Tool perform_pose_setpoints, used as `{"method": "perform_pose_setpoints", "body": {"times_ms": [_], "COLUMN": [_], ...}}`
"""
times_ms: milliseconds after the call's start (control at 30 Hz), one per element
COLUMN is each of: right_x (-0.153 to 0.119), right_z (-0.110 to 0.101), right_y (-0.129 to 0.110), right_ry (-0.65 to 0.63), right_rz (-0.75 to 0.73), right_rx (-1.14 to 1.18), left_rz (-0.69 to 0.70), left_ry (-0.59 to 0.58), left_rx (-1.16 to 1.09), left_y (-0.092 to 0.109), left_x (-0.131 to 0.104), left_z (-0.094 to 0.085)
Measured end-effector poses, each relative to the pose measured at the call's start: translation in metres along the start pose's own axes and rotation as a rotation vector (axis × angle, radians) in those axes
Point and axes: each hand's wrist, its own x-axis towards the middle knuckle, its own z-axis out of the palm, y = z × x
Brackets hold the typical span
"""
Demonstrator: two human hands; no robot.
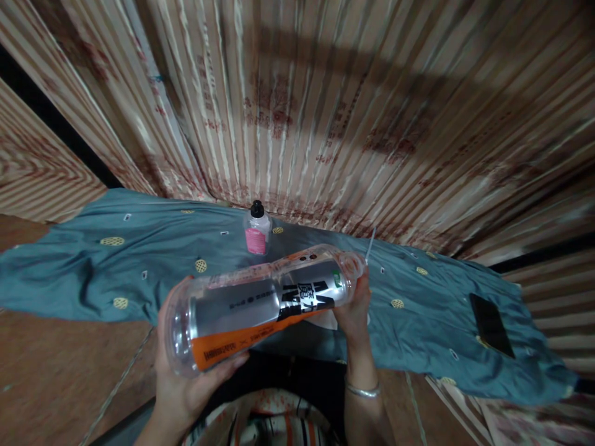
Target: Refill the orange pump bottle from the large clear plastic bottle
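Note:
A large clear plastic bottle (260, 306) with a silver and orange label lies tilted across both hands, its neck up to the right. My left hand (190, 378) wraps round its base, thumb along the near side. By the neck, my right hand (356, 306) is closed against the bottle, its fingertips partly hidden. A thin pale stick (370, 246) rises just beyond the right hand; whether the fingers hold it I cannot tell. Behind the bottle stands a small clear bottle (256, 232) with a black cap and pink label, untouched.
A teal patterned cloth (176, 232) covers the long surface before me. Toward its right end lies a dark flat phone-like object (491, 325). Part of a white item (326, 319) shows under the large bottle. A striped, printed sheet wall (302, 124) rises right behind.

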Motion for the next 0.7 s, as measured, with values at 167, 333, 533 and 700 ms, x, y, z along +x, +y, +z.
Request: {"method": "perform_pose_setpoints", "body": {"times_ms": [167, 333, 533, 700], "right_x": [-0.002, -0.002, -0.003, -0.003], "right_z": [0.005, 0.003, 0.002, 0.004], "right_y": [-0.006, -0.006, -0.009, -0.006], "right_ry": [0.041, 0.052, 0.056, 0.056], "right_rz": [0.012, 0.012, 0.014, 0.006], "right_rx": [0.000, 0.006, 0.018, 0.028], "left_rz": [-0.085, -0.062, -0.132, -0.121], "left_ry": [0.065, 0.003, 0.063, 0.066], "left_rx": [-0.068, -0.026, -0.071, -0.068], "left_y": [0.008, 0.005, 0.018, 0.015], "left_x": [-0.004, -0.003, -0.008, -0.010], "left_z": [0.006, 0.004, 0.011, 0.011]}}
